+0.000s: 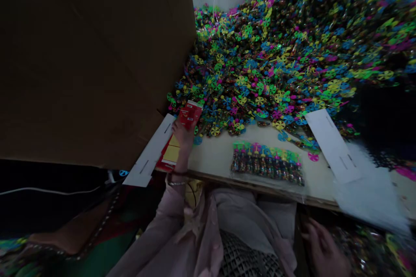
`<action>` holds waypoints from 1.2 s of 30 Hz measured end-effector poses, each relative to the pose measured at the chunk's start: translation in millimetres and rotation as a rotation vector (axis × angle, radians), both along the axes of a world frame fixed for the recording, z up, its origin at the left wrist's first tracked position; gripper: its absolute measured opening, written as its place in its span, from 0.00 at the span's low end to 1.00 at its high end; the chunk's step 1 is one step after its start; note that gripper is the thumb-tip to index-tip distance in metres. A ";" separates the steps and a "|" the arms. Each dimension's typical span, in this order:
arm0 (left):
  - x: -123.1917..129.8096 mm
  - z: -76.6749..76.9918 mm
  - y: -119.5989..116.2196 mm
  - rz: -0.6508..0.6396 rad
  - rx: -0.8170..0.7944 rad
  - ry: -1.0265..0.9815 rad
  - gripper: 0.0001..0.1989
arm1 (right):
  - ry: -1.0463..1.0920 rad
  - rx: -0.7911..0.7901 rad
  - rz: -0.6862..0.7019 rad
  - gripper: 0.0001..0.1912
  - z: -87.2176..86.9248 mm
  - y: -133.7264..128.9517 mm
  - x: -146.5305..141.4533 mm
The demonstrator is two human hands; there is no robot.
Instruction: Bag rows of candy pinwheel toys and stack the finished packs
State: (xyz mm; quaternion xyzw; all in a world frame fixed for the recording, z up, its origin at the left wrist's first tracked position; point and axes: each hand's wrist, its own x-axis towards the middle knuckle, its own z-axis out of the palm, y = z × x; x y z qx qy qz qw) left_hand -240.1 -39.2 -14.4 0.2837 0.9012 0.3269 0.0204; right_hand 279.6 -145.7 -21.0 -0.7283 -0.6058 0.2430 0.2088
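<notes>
Carton (191, 117) in left hand (182, 134), red, print (186, 113) unreadable

Your left hand (182, 135) holds a flat red card box (190, 115) at the near left corner of the worktop (214, 169). Your right hand (322, 252) is down below the near edge, beside shiny, bright packets (364, 251).

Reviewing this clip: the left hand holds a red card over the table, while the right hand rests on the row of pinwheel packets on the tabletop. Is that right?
No, the right hand is not on the row of pinwheel packets. The head view shows it below the table's front edge, beside more colourful packets. The left hand does hold the red card over the table.
</notes>
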 end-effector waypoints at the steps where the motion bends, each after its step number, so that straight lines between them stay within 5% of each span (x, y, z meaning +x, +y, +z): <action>1: -20.3 1.0 1.4 0.073 -0.108 0.001 0.36 | -0.057 0.066 0.048 0.28 -5.6 1.8 -7.8; 5: -61.2 0.9 -3.1 0.065 -0.247 0.050 0.26 | -0.110 0.277 0.476 0.21 -14.4 21.0 -44.4; 11: -58.4 8.3 -13.5 -0.067 0.166 0.027 0.05 | 0.024 0.440 0.696 0.13 23.3 66.6 -117.9; 16: 10.4 56.5 -24.1 -0.409 0.524 -0.384 0.10 | 0.548 0.406 0.507 0.22 79.0 92.3 -191.1; 18: 56.0 80.0 -28.1 -0.598 0.506 -0.569 0.11 | 0.746 0.295 0.458 0.35 93.4 100.6 -214.5; 20: 98.0 97.4 -31.0 -0.734 0.445 -0.725 0.12 | 0.879 0.166 0.427 0.36 99.5 107.8 -229.0; 23: 137.9 107.0 -34.9 -0.769 0.386 -0.951 0.16 | 0.976 0.129 0.234 0.21 98.3 117.3 -229.7; 26: 153.8 104.0 -41.5 -0.870 0.205 -1.159 0.20 | 0.991 0.224 0.072 0.20 97.3 128.9 -209.8; 29: 163.7 103.3 -49.9 -0.978 0.055 -1.221 0.20 | 0.957 0.233 0.088 0.23 101.6 140.3 -185.1; 36: 186.6 122.9 -54.1 -1.008 0.134 -1.192 0.19 | 0.793 0.288 0.214 0.30 110.7 146.5 -163.7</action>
